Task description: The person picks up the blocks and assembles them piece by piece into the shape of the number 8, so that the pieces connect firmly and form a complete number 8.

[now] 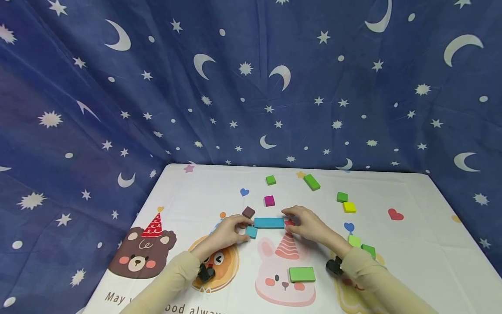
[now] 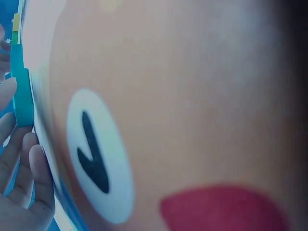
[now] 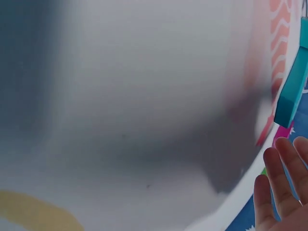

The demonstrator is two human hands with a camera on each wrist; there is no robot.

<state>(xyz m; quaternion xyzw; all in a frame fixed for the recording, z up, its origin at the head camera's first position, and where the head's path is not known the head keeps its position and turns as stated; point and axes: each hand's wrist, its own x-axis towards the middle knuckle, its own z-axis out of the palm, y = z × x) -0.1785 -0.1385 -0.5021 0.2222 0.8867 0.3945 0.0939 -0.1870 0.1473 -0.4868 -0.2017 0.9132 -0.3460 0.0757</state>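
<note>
A long blue block (image 1: 269, 223) lies crosswise on the table in front of me. At its left end is a small blue block (image 1: 251, 232). My left hand (image 1: 227, 232) pinches this small block between thumb and fingers. In the left wrist view, the fingers (image 2: 42, 178) sit by the end of the teal-looking block (image 2: 23, 98). My right hand (image 1: 307, 223) is at the long block's right end, fingers and thumb apart and nothing held. The right wrist view shows its extended fingers (image 3: 278, 175) short of the block (image 3: 288, 103).
A brown block (image 1: 249, 212) and a magenta block (image 1: 269, 201) lie just behind. Green blocks (image 1: 311, 182) and a yellow block (image 1: 349, 207) are scattered farther back and right. A light green block (image 1: 302, 274) lies nearer me. A blue starry curtain (image 1: 251, 87) hangs behind the table.
</note>
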